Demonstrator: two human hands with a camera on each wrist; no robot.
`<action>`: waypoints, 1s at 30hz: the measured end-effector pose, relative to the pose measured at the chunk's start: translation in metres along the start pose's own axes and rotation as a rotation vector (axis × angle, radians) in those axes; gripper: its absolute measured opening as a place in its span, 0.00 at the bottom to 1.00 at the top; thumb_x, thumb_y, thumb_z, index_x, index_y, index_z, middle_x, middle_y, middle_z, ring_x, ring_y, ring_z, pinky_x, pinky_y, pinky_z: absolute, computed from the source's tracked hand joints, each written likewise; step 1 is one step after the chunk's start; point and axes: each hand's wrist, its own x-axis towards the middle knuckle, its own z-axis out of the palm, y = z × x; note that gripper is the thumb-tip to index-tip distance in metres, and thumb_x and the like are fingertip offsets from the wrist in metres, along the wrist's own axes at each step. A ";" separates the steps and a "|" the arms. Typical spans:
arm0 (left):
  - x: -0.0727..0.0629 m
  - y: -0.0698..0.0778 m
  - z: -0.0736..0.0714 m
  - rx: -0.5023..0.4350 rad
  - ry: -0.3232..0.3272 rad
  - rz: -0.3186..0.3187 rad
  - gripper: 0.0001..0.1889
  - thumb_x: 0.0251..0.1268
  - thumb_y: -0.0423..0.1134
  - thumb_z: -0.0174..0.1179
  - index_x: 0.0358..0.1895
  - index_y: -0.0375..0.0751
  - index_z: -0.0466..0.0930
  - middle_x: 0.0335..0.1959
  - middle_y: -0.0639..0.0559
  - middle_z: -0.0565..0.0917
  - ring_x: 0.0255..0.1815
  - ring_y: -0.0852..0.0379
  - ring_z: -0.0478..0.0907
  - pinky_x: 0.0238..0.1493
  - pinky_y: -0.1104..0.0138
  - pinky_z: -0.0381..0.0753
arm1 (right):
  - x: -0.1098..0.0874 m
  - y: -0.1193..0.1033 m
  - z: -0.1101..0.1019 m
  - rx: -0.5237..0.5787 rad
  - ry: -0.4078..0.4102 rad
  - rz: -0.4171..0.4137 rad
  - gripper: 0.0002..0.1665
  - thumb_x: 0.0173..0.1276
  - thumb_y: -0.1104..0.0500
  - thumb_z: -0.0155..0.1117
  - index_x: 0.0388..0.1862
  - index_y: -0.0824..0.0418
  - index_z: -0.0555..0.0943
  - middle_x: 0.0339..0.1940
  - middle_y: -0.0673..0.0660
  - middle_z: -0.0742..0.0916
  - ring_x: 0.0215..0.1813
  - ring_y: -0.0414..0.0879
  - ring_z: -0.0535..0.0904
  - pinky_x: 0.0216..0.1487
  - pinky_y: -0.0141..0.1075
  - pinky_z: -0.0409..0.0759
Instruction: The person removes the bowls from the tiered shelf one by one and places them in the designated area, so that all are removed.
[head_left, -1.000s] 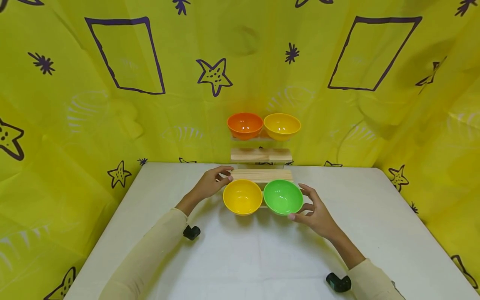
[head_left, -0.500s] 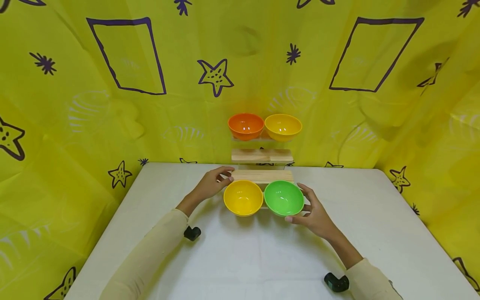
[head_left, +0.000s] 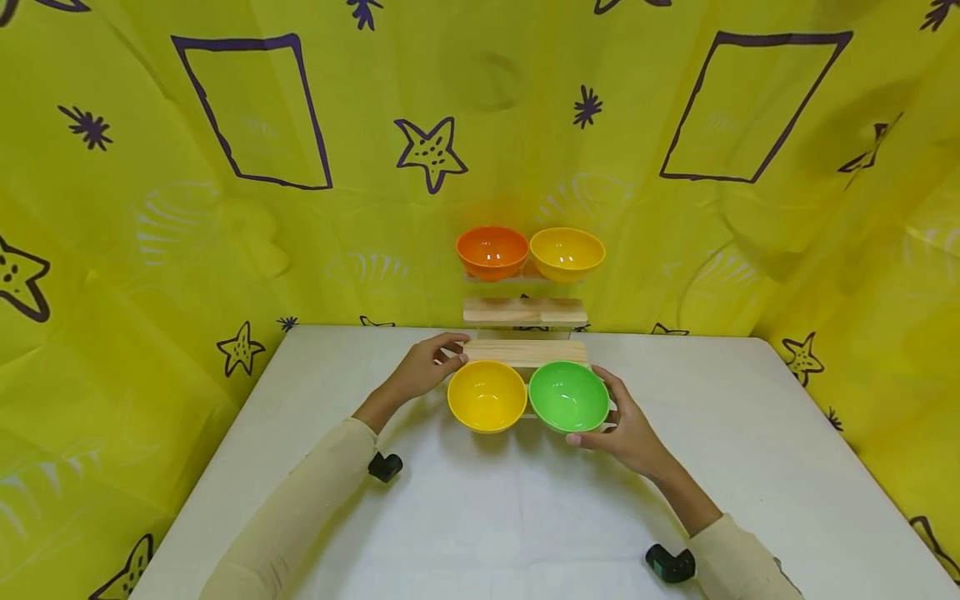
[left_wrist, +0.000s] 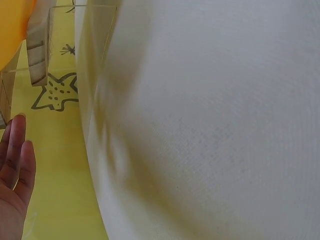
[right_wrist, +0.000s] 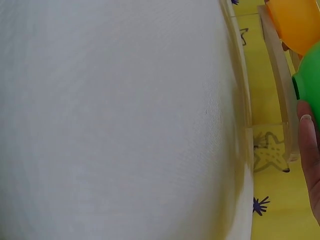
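A tiered stand with wooden slats (head_left: 525,352) stands at the table's back edge. My left hand (head_left: 422,367) holds its left end, thumb and forefinger at the slat's corners. In the left wrist view, fingers (left_wrist: 27,165) of that hand reach up beside the stand. A green bowl (head_left: 568,396) sits at the right of the lowest tier, and my right hand (head_left: 632,429) grips its right side, thumb in front and forefinger behind. Left of it is a yellow bowl (head_left: 487,397). The right wrist view shows one finger (right_wrist: 309,145) against the green bowl's underside.
On the top tier stand an orange bowl (head_left: 492,252) and another yellow bowl (head_left: 567,253). A bare middle slat (head_left: 525,311) lies between the tiers. White cloth covers the table (head_left: 480,517). Yellow patterned sheeting (head_left: 360,225) closes off the back and sides.
My right thumb has slid slightly left along the green bowl's front, and the right hand has closed in a little. The left hand and the bowls stay nearly where they were.
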 end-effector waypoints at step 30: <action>0.001 0.001 -0.002 -0.004 -0.028 -0.013 0.22 0.74 0.43 0.60 0.68 0.45 0.76 0.54 0.43 0.85 0.42 0.52 0.82 0.42 0.65 0.82 | -0.004 0.001 -0.005 0.068 -0.029 -0.046 0.60 0.55 0.68 0.77 0.80 0.61 0.52 0.74 0.71 0.63 0.50 0.59 0.83 0.41 0.37 0.86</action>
